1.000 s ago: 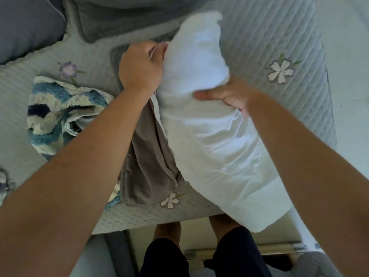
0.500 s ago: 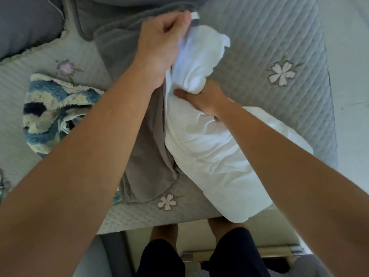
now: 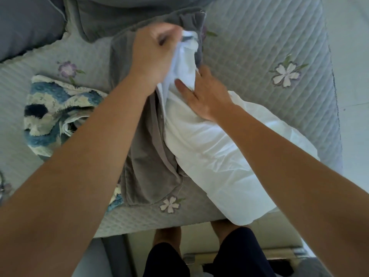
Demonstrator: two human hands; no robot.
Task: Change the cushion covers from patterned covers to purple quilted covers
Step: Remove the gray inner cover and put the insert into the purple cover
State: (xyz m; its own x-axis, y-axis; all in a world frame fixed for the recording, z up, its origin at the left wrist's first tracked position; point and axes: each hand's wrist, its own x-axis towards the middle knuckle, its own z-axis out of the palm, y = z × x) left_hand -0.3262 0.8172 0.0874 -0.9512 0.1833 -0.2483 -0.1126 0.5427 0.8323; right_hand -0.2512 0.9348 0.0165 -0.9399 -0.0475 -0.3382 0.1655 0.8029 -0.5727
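A white cushion insert [image 3: 215,156] lies diagonally across the quilted sofa seat. Its far end sits inside a grey-purple cover [image 3: 147,162] that is spread beneath and to the left of it. My left hand [image 3: 153,54] grips the insert's far corner together with the cover's edge, fingers curled. My right hand [image 3: 203,92] presses on the insert just below that corner with straight fingers. The removed blue-and-cream patterned cover [image 3: 60,114] lies crumpled on the seat at the left.
The pale quilted seat pad [image 3: 259,47] carries stitched flowers. Grey cushions [image 3: 26,23] lean at the back left. The seat's front edge runs just before my legs [image 3: 199,256], and pale floor [image 3: 353,56] lies to the right.
My left hand has pulled the corner and cover edge farther away. My right hand slid up the insert. More of the insert's far end is now inside the grey cover.
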